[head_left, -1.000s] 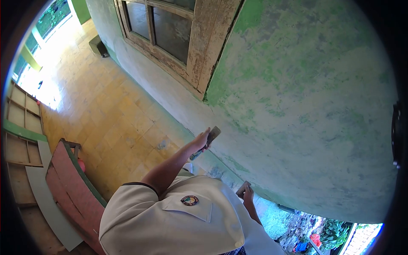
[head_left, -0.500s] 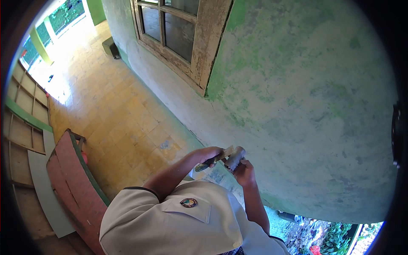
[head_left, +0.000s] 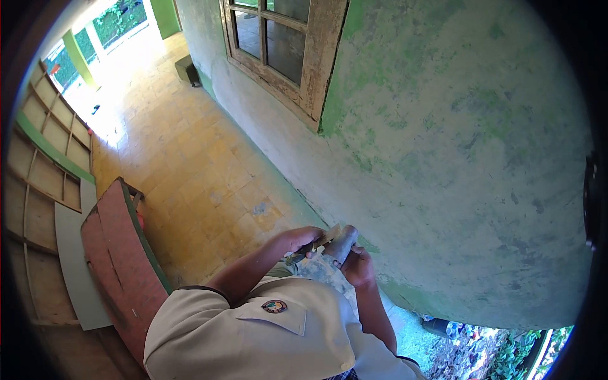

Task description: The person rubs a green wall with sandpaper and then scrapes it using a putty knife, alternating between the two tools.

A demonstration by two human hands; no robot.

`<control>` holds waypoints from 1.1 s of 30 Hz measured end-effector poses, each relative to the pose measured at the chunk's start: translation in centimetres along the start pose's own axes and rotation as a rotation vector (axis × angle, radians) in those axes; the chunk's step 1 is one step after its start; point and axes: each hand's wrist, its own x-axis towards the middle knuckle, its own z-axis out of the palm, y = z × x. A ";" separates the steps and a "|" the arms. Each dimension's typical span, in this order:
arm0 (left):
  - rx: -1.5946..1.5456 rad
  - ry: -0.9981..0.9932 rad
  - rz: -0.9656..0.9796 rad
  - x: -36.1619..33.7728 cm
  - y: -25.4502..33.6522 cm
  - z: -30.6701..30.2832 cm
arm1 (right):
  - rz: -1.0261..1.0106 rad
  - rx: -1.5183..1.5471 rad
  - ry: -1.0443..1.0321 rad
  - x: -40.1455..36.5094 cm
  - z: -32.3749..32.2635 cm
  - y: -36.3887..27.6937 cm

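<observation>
My left hand [head_left: 301, 240] is closed around a small tool [head_left: 329, 235] with a dark handle and a pale, flat end; I cannot make out whether it is a brush or a scraper. Its pale end is against or very close to a grey, rounded, tube-like piece [head_left: 344, 244]. That piece is gripped from below by my right hand [head_left: 358, 267], the thumb along its side. Both hands are in front of my chest, close to the foot of the wall [head_left: 430, 190].
The wall has patchy green and white paint and a worn wooden window frame [head_left: 310, 88]. Yellow floor tiles [head_left: 190, 164] run to a bright opening. A red bench-like board [head_left: 120, 253] stands at the left, near wooden panels [head_left: 38, 209]. Plants [head_left: 506, 361] show at lower right.
The view has shifted a little, so the wall and floor sit further right. My hands turn the grey piece and the tool slightly against each other; both are still held.
</observation>
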 end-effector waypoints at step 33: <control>-0.174 0.049 0.039 -9.6 -7.7 2.0 | -0.106 -0.327 0.126 -8.3 -1.9 9.0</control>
